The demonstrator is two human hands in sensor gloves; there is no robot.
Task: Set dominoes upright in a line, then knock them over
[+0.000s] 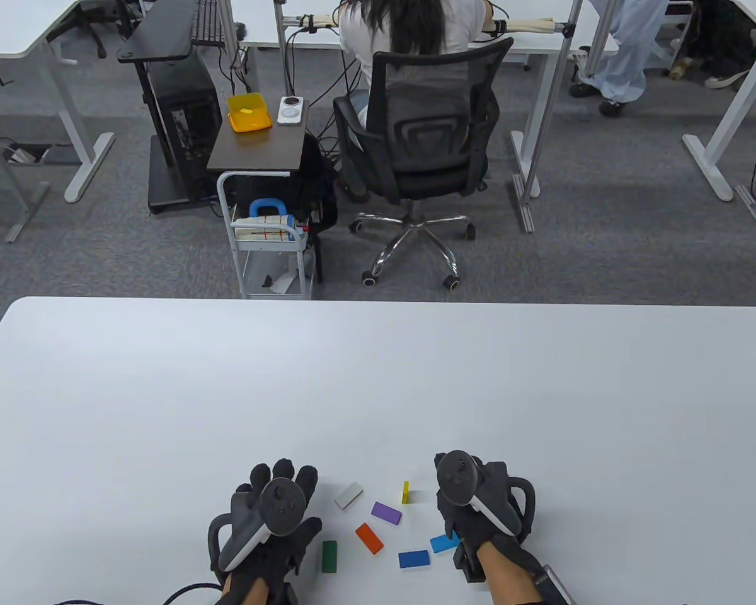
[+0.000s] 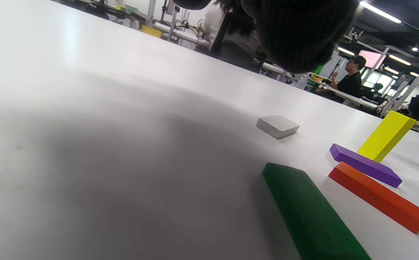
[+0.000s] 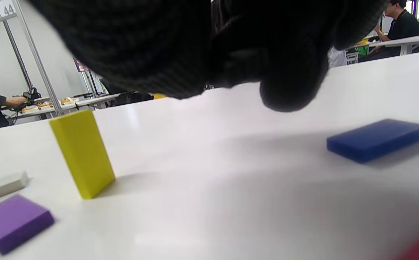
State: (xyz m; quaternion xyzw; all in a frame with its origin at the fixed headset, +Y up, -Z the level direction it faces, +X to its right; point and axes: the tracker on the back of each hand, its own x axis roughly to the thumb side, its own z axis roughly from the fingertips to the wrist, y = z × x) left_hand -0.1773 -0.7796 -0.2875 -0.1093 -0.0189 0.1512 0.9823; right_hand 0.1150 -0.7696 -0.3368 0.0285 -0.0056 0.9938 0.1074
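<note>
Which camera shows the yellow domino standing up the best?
The right wrist view: the yellow domino stands close and large there, upright on the table. The left wrist view shows it farther off, behind the purple domino. The table view shows it small, from above.

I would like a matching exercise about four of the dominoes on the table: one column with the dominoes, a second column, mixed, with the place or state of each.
Dominoes:
1. yellow domino
2. green domino
3. white domino
4. light blue domino

Place or state:
A. lies flat, farthest from the person among the flat ones
B. stands upright
C. lies flat beside the left hand
D. lies flat, one end at the right hand

Pairs: 1-B, 2-C, 3-A, 4-D
</note>
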